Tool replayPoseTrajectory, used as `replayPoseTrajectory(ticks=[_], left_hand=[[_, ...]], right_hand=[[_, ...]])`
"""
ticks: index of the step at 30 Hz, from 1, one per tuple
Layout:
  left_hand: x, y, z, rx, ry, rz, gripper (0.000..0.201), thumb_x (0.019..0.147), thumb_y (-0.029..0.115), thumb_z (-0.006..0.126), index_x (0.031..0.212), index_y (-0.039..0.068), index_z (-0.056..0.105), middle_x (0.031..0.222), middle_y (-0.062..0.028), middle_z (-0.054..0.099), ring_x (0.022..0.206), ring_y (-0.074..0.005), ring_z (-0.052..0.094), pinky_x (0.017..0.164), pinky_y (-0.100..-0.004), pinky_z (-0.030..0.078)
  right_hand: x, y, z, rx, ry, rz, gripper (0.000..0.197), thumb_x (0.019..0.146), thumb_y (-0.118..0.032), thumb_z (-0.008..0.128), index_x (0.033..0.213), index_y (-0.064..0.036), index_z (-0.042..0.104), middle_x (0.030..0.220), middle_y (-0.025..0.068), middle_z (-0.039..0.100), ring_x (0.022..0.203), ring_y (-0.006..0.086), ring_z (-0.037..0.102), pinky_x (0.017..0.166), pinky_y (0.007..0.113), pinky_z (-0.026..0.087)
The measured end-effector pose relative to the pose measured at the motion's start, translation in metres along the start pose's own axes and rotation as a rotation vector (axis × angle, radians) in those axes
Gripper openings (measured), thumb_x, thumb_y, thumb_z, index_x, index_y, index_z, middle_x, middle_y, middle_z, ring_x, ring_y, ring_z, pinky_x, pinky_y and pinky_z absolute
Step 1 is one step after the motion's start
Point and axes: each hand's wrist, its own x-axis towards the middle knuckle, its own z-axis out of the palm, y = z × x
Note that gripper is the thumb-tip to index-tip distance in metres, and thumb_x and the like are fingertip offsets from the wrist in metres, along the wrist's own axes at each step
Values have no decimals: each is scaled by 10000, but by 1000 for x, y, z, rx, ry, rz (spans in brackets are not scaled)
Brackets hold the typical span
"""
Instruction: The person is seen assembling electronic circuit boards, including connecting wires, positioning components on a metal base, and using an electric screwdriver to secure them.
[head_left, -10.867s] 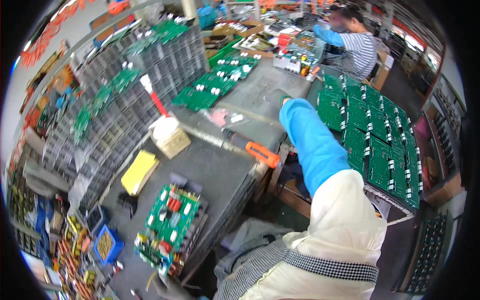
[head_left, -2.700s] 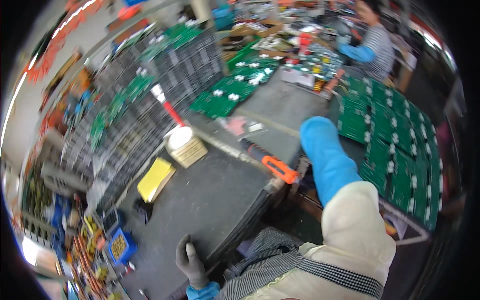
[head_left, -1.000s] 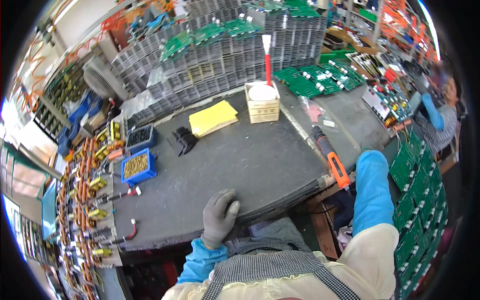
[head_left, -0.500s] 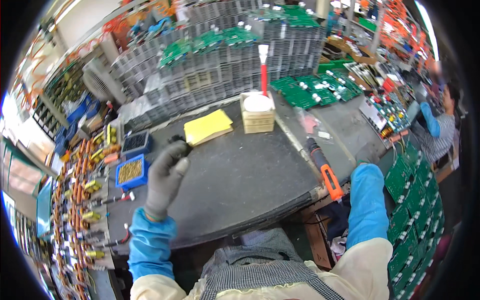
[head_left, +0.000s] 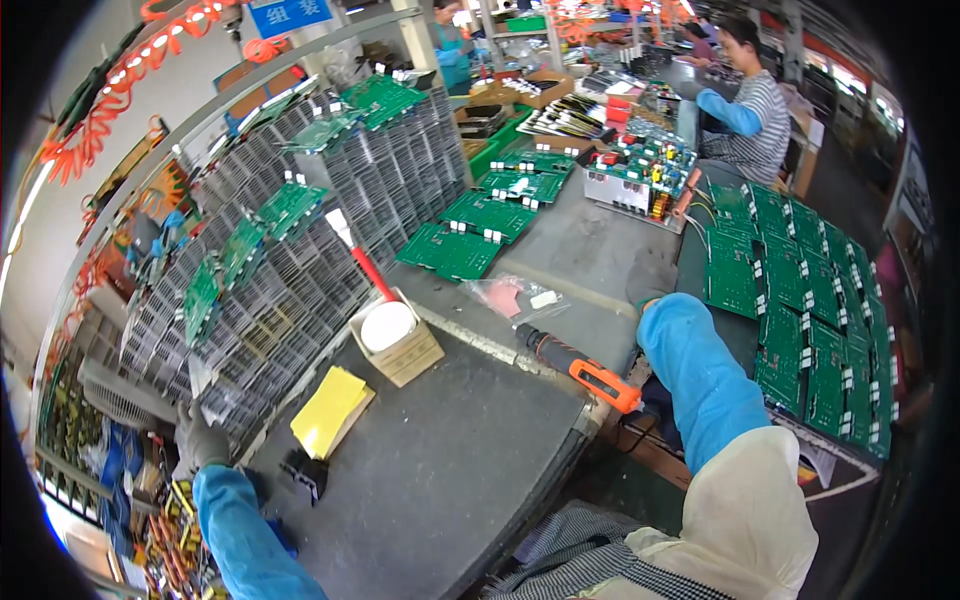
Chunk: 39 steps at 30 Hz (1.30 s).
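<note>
Bench (head_left: 450, 440): dark top, beneath the fingers of the right hand (head_left: 652, 277); contact not confirmed. Stack (head_left: 300, 295): grey ribbed pieces in tiers, beginning just beside the fingers of the left hand (head_left: 207, 442) and extending beyond them and to their right; loose boards (head_left: 245, 245) lie on top. Board array (head_left: 800, 320): green, in rows, just right of the right fingers. Co-worker (head_left: 750, 115): seated, blue sleeve, well beyond the right fingers. Flat boards (head_left: 475, 220): green, left of the right fingers and farther off. Open unit (head_left: 640, 180): metal-sided, directly beyond the same fingers.

Left hand: gloved, fingers directed away from the body; whether spread or pinching, cannot tell. Right hand: gloved, merging with the bench in tone; finger state cannot tell.

Driver (head_left: 585, 372): orange and black, nearer the body than the right fingers and to their left. Box (head_left: 418, 362): holds a white round item, between both sets of fingers. Yellow pad (head_left: 328, 412): right of the left fingers. Brush (head_left: 368, 268): red handle, upright beside the box, tilted. Black part (head_left: 305, 476): nearer the left fingers than the pad.
</note>
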Motion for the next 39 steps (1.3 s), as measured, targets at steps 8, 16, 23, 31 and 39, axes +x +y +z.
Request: replayPoseTrajectory(ticks=[8, 16, 23, 31, 39], left_hand=[[88, -92, 101, -387, -165, 196, 740, 905, -35, 672, 1599, 125, 471, 1672, -149, 420, 1485, -344, 483, 1200, -356, 402], [105, -66, 146, -741, -93, 252, 671, 977, -127, 571, 1605, 82, 463, 1686, -113, 393, 1497, -256, 447, 1188, -339, 412], [119, -94, 138, -770, -144, 296, 610, 992, -102, 591, 1576, 53, 509, 1589, -110, 525, 1364, -233, 550, 1144, -335, 447], [136, -108, 153, -688, -44, 50, 522, 979, 158, 750, 1433, -22, 568, 1514, -166, 525, 1373, -299, 527, 1155, -376, 449], [130, -66, 136, -546, 65, -399, 903, 909, 254, 818, 1610, -64, 348, 1610, -266, 463, 1400, -353, 540, 1158, -390, 426]], right_hand=[[1, -2, -21, 52, -236, 58, 247, 891, -195, 604, 1095, -136, 730, 1261, 185, 703, 1322, 432, 573, 1011, 554, 484], [-4, 10, -32, -12, -181, 55, 201, 929, -226, 621, 1083, -147, 721, 1216, 160, 715, 1209, 440, 624, 990, 554, 503], [-3, -9, -35, 18, -216, 94, 224, 967, -252, 602, 1129, -158, 725, 1177, 175, 742, 1207, 450, 633, 1023, 557, 503], [-4, -3, -25, 14, -183, 86, 204, 956, -257, 617, 1095, -153, 724, 1148, 167, 733, 1162, 427, 641, 987, 554, 512], [-2, 2, -18, 33, -119, 50, 191, 936, -232, 629, 1080, -148, 723, 1141, 147, 733, 1152, 427, 639, 953, 561, 520]])
